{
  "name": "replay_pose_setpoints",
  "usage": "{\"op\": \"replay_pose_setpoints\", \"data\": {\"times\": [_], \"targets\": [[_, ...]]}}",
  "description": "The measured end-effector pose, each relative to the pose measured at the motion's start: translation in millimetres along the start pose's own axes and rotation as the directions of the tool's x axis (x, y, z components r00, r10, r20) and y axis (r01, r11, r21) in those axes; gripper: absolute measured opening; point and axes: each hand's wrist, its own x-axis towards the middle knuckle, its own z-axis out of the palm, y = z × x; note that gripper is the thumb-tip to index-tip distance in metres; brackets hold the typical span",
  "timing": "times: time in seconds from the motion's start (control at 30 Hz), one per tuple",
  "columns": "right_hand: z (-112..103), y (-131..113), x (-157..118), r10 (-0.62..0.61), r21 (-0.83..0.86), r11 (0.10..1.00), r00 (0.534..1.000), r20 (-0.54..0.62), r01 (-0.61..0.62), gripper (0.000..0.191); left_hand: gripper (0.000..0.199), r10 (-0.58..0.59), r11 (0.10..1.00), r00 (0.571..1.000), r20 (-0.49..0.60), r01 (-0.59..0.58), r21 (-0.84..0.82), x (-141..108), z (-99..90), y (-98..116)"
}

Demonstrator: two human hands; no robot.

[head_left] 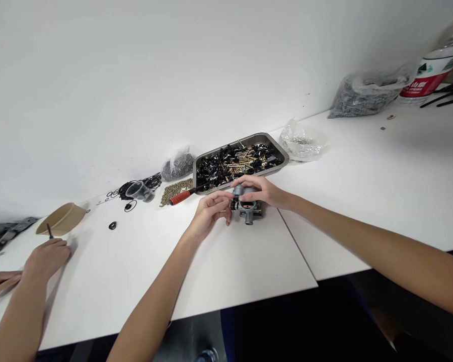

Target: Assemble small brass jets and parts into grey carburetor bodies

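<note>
A small grey metal carburetor point(248, 215) rests on the white table in front of me. My right hand point(262, 190) reaches over it from the right, its fingers and thumb gripping the top. At its left side is my left hand point(212, 210), fingers curled and pinched together against a small black part point(234, 204). Whatever those fingertips hold is too small to make out. Just behind my hands stands a metal tray point(284, 155) of black fittings and brass-coloured screws. A screwdriver with a red handle point(181, 197) leans on its near left corner.
Left of the tray lie small brass parts point(176, 191), a bag of dark pieces point(178, 167), a clear cup point(139, 191) and black rings point(112, 225). A co-worker's hand point(47, 259) holds a thin tool by a tan bowl point(66, 217). Bags point(366, 93) and a bottle point(425, 83) stand right.
</note>
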Motion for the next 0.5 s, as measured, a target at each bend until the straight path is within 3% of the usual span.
{"op": "replay_pose_setpoints", "data": {"times": [0.23,0.5], "targets": [[-1.7,-2.4,-0.1,-0.052,-0.138,0.989,0.999,-0.004,0.05,0.04,0.033,0.035,0.999,0.999,0.041,-0.035,0.003,1.5,2.0,-1.4],[-2.3,-1.0,0.3,-0.051,-0.146,0.988,0.999,0.008,0.052,0.041,0.034,0.071,0.994,0.993,0.099,-0.079,0.075,1.4,1.2,-4.3]]}}
